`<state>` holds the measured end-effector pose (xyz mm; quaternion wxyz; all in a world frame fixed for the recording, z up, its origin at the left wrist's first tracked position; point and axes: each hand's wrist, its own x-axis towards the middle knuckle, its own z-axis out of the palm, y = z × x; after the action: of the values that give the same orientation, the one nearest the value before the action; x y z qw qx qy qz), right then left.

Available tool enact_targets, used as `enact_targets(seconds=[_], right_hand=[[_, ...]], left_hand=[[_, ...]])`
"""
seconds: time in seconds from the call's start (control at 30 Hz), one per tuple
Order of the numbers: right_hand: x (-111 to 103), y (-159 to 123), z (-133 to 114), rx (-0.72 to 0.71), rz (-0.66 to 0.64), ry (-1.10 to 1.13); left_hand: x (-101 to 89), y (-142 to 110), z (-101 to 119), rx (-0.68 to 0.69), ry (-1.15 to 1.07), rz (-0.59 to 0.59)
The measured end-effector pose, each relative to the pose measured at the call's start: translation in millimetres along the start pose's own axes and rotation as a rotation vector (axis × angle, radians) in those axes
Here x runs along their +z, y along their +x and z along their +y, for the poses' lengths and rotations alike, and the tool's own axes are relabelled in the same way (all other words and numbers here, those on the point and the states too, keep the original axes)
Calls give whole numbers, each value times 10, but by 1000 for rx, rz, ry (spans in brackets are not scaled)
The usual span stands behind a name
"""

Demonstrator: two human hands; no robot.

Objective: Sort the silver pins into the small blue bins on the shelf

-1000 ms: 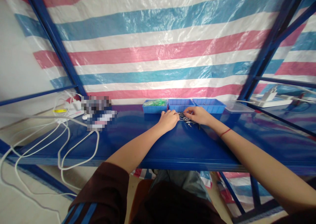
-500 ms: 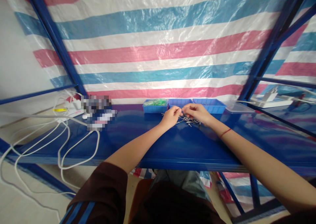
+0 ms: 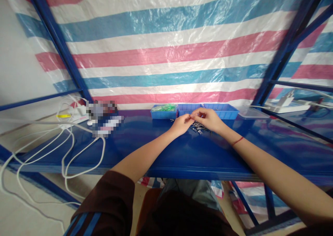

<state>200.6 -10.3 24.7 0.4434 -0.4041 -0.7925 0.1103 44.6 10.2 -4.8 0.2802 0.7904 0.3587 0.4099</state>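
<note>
My left hand and my right hand meet fingertip to fingertip over a loose pile of thin metal pins, perhaps rivets or nails. Both are closed in a pinch. Whatever sits between the fingers is too small and hidden to make out. Part of the pile lies behind and under my right hand. Just beyond the hands stand a blue bin with green and clear plastic packets in it, a middle blue bin partly covered by my fingers, and a right blue bin.
A clear plastic lid lies right of the bins on the blue table. White cables loop over the table's left edge from a power strip. Blue metal posts frame a striped plastic sheet behind.
My right hand has shifted slightly left, and its fingertips now press against those of my left hand. The bins and the pile stay where they were.
</note>
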Motion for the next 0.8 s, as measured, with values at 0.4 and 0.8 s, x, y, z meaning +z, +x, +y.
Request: enact_targets(seconds=[0.4, 0.8], right_hand=[[-87, 11, 42, 33, -34, -67], [-528, 18, 788, 596, 335, -535]], left_hand=[[-73, 62, -18, 84, 65, 238], [-158, -113, 37, -24, 729, -167]])
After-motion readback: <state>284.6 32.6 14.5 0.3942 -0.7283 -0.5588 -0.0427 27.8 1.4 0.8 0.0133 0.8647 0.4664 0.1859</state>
